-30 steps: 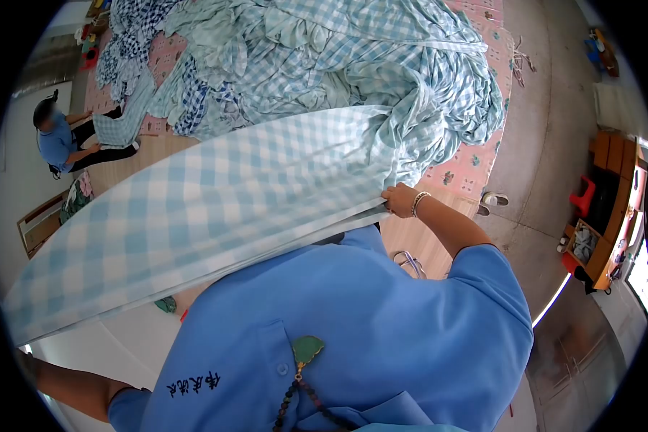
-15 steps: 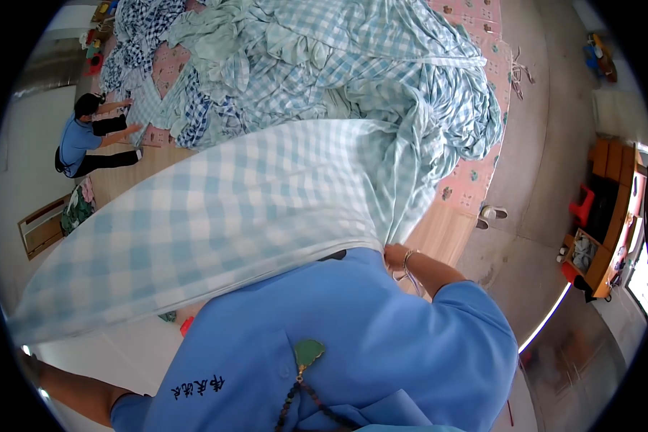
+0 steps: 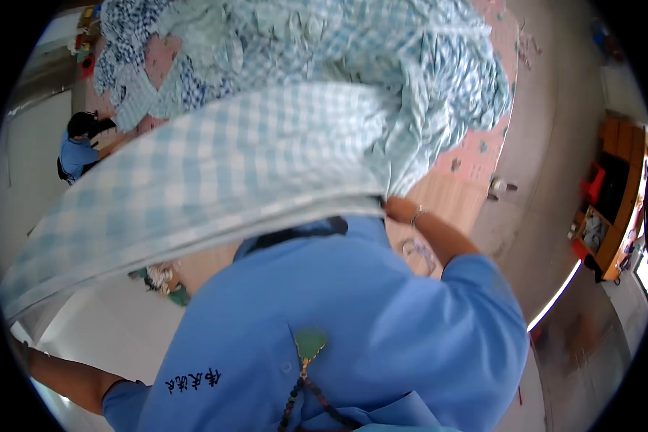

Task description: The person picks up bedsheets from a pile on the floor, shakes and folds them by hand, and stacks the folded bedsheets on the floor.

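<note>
Left hand (image 3: 20, 351) sits at far-left edge by the sheet's corner; can't tell its grip. Co-worker (image 3: 77, 147) bends beside the pile. Checked sheet (image 3: 216, 169) spans the person's front, meeting fabric pile (image 3: 450, 86). Right hand (image 3: 402, 209) pinches the sheet's near edge.

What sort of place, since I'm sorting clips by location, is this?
Probably a laundry or linen workroom, judging by the large heap of checked cloth, the wide sheet held stretched out, and another person dressed in blue near the heap.
</note>
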Available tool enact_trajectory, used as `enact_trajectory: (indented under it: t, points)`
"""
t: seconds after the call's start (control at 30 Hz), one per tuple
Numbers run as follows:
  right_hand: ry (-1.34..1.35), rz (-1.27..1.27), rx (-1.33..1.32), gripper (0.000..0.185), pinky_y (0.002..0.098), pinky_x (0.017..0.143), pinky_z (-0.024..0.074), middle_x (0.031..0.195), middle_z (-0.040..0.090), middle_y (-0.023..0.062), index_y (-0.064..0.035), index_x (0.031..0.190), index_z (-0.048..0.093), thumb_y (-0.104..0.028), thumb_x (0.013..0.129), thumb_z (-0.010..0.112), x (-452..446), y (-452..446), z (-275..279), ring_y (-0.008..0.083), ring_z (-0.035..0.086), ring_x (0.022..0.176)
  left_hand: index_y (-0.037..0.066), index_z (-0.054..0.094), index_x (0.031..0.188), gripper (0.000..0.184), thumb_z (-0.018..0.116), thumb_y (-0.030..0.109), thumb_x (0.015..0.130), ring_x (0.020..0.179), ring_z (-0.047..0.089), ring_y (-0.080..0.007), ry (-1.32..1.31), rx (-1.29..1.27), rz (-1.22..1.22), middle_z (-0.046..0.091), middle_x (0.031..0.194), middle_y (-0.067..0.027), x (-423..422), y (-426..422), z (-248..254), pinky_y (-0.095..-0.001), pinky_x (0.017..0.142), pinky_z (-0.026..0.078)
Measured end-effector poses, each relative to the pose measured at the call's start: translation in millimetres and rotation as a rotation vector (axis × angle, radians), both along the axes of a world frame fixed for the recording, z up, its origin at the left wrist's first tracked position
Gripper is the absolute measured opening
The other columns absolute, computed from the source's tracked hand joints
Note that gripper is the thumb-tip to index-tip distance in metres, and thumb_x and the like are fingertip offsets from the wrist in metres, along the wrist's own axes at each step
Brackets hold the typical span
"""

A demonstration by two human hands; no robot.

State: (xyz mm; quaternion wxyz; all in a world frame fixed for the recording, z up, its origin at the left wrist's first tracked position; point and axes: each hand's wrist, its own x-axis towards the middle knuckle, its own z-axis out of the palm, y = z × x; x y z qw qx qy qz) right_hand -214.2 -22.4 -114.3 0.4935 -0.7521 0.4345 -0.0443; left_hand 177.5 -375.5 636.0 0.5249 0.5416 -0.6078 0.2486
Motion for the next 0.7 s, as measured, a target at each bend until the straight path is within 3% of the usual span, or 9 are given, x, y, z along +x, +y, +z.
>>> enact_trajectory:
  t: [0.03, 0.1, 0.2, 0.3, 0.43, 0.53, 0.57, 0.6, 0.7]
  points:
    - [0.004, -0.003, 0.041, 0.013, 0.0376, 0.065, 0.0452, 0.075, 0.056, 0.014, -0.0053, 0.074, 0.059, -0.009, 0.063, 0.057, -3, -9, 12, 0.0312, 0.054, 0.074, 0.005, 0.052, 0.082, 0.035, 0.039, 0.037, 0.084, 0.075, 0.045, -0.0207, -0.239, 0.049, -0.037, 0.048, 0.079, -0.0094, 9, 3, 9, -0.0381, 0.069, 0.037]
    - [-0.017, 0.049, -0.113, 0.01, 0.0363, 0.065, 0.0451, 0.077, 0.055, 0.0112, -0.0065, 0.074, 0.059, -0.014, 0.067, 0.056, -2, -10, 10, 0.0273, 0.054, 0.078, 0.003, 0.052, 0.085, 0.037, 0.039, 0.038, 0.084, 0.078, 0.047, -0.0221, 0.041, 0.029, -0.197, 0.049, 0.082, -0.0107, 7, 4, 13, -0.0389, 0.07, 0.038]
    - [-0.049, 0.143, -0.208, 0.013, 0.0324, 0.068, 0.0447, 0.076, 0.056, 0.0049, -0.0101, 0.075, 0.06, -0.02, 0.066, 0.06, -8, -17, 14, 0.021, 0.05, 0.086, 0.001, 0.052, 0.087, 0.04, 0.04, 0.038, 0.084, 0.079, 0.048, -0.0234, -0.004, 0.014, -0.109, 0.05, 0.086, -0.0125, 6, 10, 17, -0.0401, 0.071, 0.038]
    - [-0.048, 0.164, -0.12, 0.016, 0.0349, 0.069, 0.0444, 0.083, 0.055, 0.0054, -0.0087, 0.079, 0.06, -0.015, 0.064, 0.062, -13, -21, 31, 0.0233, 0.05, 0.088, -0.001, 0.053, 0.088, 0.04, 0.039, 0.037, 0.084, 0.077, 0.049, -0.0245, 0.004, 0.01, -0.131, 0.051, 0.086, -0.0143, 8, 8, 15, -0.041, 0.069, 0.039]
    - [0.052, 0.159, -0.076, 0.012, 0.0338, 0.068, 0.0445, 0.075, 0.056, 0.007, -0.0096, 0.075, 0.061, -0.018, 0.067, 0.057, -13, -24, 32, 0.0237, 0.051, 0.081, -0.001, 0.054, 0.086, 0.038, 0.039, 0.034, 0.084, 0.075, 0.049, -0.0247, 0.041, 0.022, -0.091, 0.051, 0.083, -0.0148, -2, 16, 2, -0.041, 0.068, 0.039]
    - [0.045, -0.459, -0.155, 0.005, 0.0359, 0.066, 0.0441, 0.074, 0.053, 0.0097, -0.0071, 0.069, 0.055, -0.011, 0.067, 0.054, -47, -22, 22, 0.0269, 0.052, 0.076, -0.001, 0.055, 0.085, 0.036, 0.04, 0.033, 0.083, 0.074, 0.049, -0.0243, 0.021, -0.002, 0.036, 0.052, 0.082, -0.0149, 5, 19, 1, -0.0409, 0.067, 0.039]
    - [-0.061, -0.595, -0.234, 0.005, 0.036, 0.065, 0.0439, 0.075, 0.051, 0.0091, -0.0064, 0.07, 0.054, -0.008, 0.065, 0.056, -71, -32, 32, 0.0272, 0.051, 0.075, -0.001, 0.055, 0.086, 0.037, 0.041, 0.033, 0.083, 0.074, 0.049, -0.024, 0.019, 0.058, -0.005, 0.052, 0.083, -0.0147, 17, 20, 4, -0.041, 0.067, 0.039]
    - [0.032, -0.637, -0.302, 0.007, 0.0355, 0.063, 0.0437, 0.073, 0.05, 0.0081, -0.0057, 0.069, 0.054, -0.006, 0.063, 0.056, -88, -37, 40, 0.0271, 0.051, 0.075, -0.001, 0.055, 0.086, 0.037, 0.041, 0.033, 0.082, 0.074, 0.049, -0.0237, 0.016, 0.118, -0.044, 0.052, 0.084, -0.0145, 25, 21, 6, -0.041, 0.067, 0.038]
    - [0.232, -0.164, -0.263, 0.011, 0.0334, 0.066, 0.0441, 0.079, 0.05, 0.0071, -0.0053, 0.07, 0.055, -0.009, 0.06, 0.055, -99, -26, 75, 0.0229, 0.049, 0.084, -0.001, 0.055, 0.087, 0.037, 0.042, 0.033, 0.082, 0.074, 0.049, -0.0227, 0.008, 0.014, -0.012, 0.052, 0.085, -0.0138, 32, 22, -4, -0.0404, 0.067, 0.039]
